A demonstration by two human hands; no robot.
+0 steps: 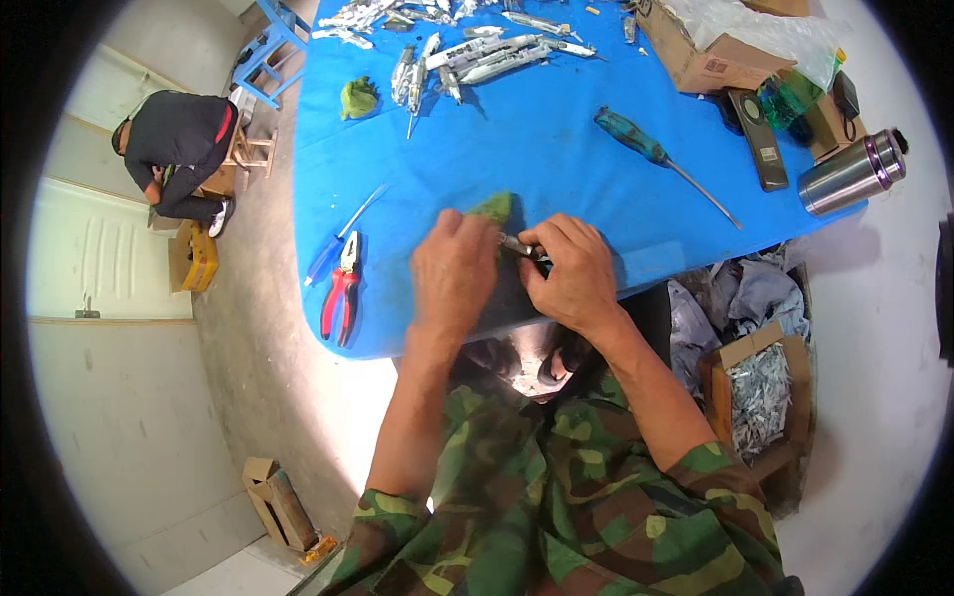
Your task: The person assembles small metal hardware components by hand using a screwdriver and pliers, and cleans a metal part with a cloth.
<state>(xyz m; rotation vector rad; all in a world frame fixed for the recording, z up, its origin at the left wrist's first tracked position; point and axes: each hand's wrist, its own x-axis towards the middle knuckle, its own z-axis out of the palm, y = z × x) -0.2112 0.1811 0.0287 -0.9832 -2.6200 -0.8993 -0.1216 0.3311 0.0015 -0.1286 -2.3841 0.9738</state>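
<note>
Grasping a small metal piece (pixel 513 244) in the right hand (pixel 573 270), between thumb and fingers, by the near edge of the blue table (pixel 556 139). Curling the left hand (pixel 455 268) close beside it, against a green cloth (pixel 495 206); cannot tell whether gripping that cloth. Having red-handled pliers (pixel 341 291) and a blue screwdriver (pixel 325 260) to the left.

Blue-covered table (pixel 556 149) bears red pliers (pixel 341 290), two screwdrivers (pixel 633 136), metal parts (pixel 502 64), steel flask (pixel 847 179)
</note>
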